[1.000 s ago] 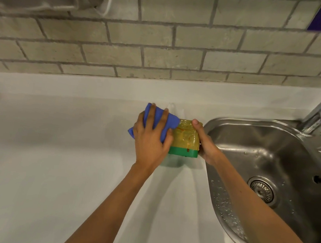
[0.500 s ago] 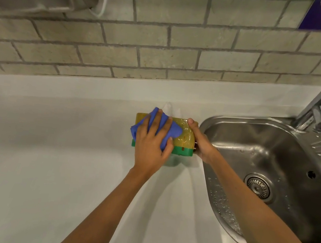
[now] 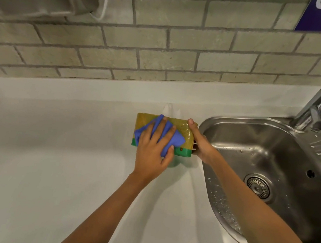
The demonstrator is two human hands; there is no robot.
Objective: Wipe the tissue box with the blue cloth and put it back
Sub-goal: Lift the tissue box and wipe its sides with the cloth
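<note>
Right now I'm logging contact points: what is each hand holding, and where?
Left hand presses the blue cloth flat on the tissue box top; right hand holds the box's right end.

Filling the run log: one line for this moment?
wiping | left hand presses blue cloth on tissue box | right hand steadies box

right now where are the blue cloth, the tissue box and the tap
blue cloth [image 3: 175, 139], head view, bare fold right of the fingers
tissue box [image 3: 184, 152], head view, green lower band
tap [image 3: 312, 109], head view, metal body
</note>
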